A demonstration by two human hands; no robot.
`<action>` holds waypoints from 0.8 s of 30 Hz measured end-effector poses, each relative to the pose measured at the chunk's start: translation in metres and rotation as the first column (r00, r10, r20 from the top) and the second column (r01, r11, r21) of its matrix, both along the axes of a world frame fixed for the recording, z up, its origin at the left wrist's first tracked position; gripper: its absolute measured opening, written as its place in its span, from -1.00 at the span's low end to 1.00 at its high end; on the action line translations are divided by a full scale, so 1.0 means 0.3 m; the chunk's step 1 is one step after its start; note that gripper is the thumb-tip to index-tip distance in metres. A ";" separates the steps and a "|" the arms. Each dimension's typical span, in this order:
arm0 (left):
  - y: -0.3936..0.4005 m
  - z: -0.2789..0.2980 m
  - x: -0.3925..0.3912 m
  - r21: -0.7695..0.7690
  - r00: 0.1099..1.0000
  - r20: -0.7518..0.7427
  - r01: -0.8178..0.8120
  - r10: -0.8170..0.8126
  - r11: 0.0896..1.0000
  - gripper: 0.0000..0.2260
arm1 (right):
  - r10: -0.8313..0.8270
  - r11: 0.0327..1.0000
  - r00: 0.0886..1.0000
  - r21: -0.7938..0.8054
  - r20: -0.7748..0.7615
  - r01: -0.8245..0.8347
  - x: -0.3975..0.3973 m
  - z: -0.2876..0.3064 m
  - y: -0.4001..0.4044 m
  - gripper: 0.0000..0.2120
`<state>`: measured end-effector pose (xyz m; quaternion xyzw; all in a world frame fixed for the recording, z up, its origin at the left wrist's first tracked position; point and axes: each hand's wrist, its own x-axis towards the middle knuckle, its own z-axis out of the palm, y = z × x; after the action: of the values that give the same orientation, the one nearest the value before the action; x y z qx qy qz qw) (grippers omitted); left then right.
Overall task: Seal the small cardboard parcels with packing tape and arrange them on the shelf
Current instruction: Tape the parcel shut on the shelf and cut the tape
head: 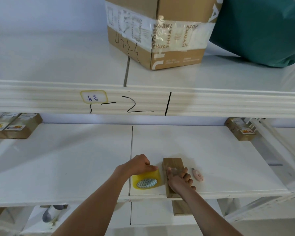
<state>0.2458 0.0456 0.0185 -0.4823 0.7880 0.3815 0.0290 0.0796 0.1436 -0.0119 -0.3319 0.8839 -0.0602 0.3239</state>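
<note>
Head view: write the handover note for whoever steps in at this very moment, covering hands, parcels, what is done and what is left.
Left hand grips the top of the tape roll on the middle shelf.
Right hand presses on the small parcel at the shelf's front edge; whether it holds a tape end is unclear.
Pink cutter lies just right of that parcel.
Done: two labelled parcels at back left, one at back right.
Left: tape, cut and place this parcel.

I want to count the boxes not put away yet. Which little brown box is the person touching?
The small box at the front shelf edge, under the right hand, between the tape roll and pink cutter. The other small boxes sit untouched farther back.
</note>
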 end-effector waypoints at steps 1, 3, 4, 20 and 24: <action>-0.001 -0.001 0.000 -0.004 1.000 -0.004 0.007 -0.007 1.000 -0.53 | 0.001 1.000 1.000 0.003 0.002 -0.001 -0.001 0.002 0.000 -0.10; -0.005 -0.008 0.001 -0.010 1.000 -0.009 0.004 -0.004 1.000 -0.47 | 0.003 1.000 1.000 0.007 0.005 -0.004 0.000 0.004 0.002 -0.10; -0.006 -0.010 0.001 -0.018 1.000 -0.006 0.004 -0.004 1.000 -0.46 | 0.006 1.000 1.000 0.006 0.002 -0.006 0.001 0.004 0.002 -0.10; -0.009 0.012 -0.034 -0.015 0.986 0.152 0.066 -0.063 0.998 -0.60 | -0.019 0.999 0.998 0.040 -0.058 0.022 0.021 0.001 -0.011 -0.08; -0.010 0.022 -0.038 -0.017 0.982 0.175 0.081 -0.077 0.997 -0.60 | -0.021 0.999 0.998 0.042 -0.052 0.023 0.017 -0.002 -0.011 -0.10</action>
<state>0.2345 0.0426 0.0251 -0.4823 0.8055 0.3270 0.1073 0.0848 0.1403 -0.0125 -0.3167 0.8966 -0.0363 0.3074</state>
